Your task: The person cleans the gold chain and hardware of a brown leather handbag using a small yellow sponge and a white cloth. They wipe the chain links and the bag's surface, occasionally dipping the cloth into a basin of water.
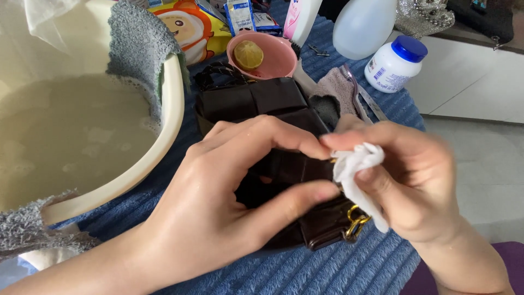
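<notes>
Between both hands, dark brown bag [284,109], white wipe [355,164]

I see a tabletop [338,267] covered with a soft blue cloth that has bumpy stripes. To the right, lower down, is a pale grey floor [491,175]. Above the floor stands a white cupboard front [469,82] with flat panels. Soft daylight falls over it all. A bit of purple [510,257] shows in the bottom right corner.
</notes>
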